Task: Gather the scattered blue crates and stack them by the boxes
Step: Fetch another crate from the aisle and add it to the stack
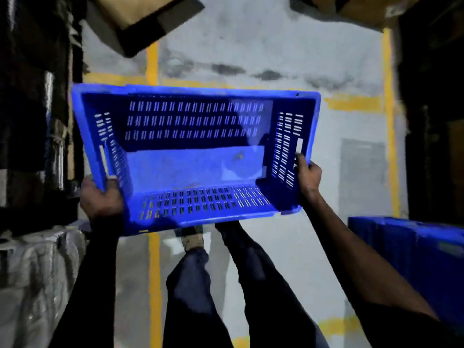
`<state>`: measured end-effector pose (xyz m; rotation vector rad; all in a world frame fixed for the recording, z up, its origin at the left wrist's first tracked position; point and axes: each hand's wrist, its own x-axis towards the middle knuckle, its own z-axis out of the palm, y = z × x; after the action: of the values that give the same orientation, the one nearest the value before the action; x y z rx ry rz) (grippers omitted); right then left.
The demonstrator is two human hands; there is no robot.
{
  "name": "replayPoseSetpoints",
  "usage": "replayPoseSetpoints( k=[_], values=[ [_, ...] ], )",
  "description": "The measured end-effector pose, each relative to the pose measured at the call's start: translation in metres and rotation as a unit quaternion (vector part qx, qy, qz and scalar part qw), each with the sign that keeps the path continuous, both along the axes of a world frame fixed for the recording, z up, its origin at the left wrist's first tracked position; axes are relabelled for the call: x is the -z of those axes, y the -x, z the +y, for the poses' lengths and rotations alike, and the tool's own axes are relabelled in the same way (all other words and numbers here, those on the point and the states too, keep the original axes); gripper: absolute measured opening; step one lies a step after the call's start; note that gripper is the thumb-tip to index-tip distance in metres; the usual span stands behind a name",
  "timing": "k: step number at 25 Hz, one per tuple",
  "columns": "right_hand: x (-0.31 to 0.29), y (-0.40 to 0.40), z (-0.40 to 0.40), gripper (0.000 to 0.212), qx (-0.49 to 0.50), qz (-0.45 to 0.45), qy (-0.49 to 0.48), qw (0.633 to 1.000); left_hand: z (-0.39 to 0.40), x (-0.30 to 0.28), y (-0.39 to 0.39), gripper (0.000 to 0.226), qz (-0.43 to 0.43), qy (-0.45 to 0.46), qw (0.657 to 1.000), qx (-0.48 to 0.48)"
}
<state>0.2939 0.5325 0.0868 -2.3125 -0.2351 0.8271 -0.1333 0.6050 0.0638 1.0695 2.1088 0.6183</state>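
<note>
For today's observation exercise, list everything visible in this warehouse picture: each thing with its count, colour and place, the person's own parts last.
held crate: one, blue, slotted, carried centre, empty.
other crates: count unclear, blue, lower right.
cardboard boxes: at least two, brown, top edge.
wrapped goods: one bundle, grey film, lower left.
floor lines: several, yellow, on grey floor.
legs: two, dark trousers, bottom centre.
left hand: grips crate's left end.
right hand: grips crate's right end.

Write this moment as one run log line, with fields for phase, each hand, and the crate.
phase: carrying | left hand: grips left end | right hand: grips right end | blue crate: empty, off the floor
</note>
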Motion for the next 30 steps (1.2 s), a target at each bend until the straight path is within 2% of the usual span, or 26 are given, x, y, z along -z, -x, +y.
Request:
replayPoseSetpoints(
  k=[4, 6, 10, 12, 17, 24, 30],
  values=[
    [-0.131, 0.007, -0.090, 0.056, 0.090, -0.071, -0.051, 0.992, -0.023, -0.113, -0.012, 0.039, -0.086, -0.059, 0.994, 0.044],
    [-0.181, 0.013, -0.142, 0.057, 0.122, -0.098, -0.064, 0.986, -0.043, -0.159, -0.018, 0.033, -0.068, -0.074, 0.990, 0.098],
    [-0.258, 0.036, -0.234, 0.049, 0.174, -0.159, -0.105, 0.966, -0.087, -0.219, -0.042, 0.039, -0.066, -0.094, 0.977, 0.181],
    [-0.275, 0.045, -0.272, 0.040, 0.214, -0.174, -0.109, 0.955, -0.099, -0.230, -0.059, 0.032, -0.061, -0.091, 0.973, 0.205],
    [-0.292, 0.043, -0.354, 0.047, 0.314, -0.206, -0.127, 0.918, -0.137, -0.258, -0.105, 0.027, -0.039, -0.103, 0.959, 0.263],
    [-0.353, 0.016, -0.474, 0.043, 0.415, -0.285, -0.145, 0.852, -0.218, -0.340, -0.198, 0.032, -0.081, -0.204, 0.927, 0.304],
    [-0.402, -0.030, -0.571, 0.044, 0.483, -0.375, -0.172, 0.773, -0.284, -0.388, -0.282, 0.030, -0.167, -0.266, 0.890, 0.331]
  ],
)
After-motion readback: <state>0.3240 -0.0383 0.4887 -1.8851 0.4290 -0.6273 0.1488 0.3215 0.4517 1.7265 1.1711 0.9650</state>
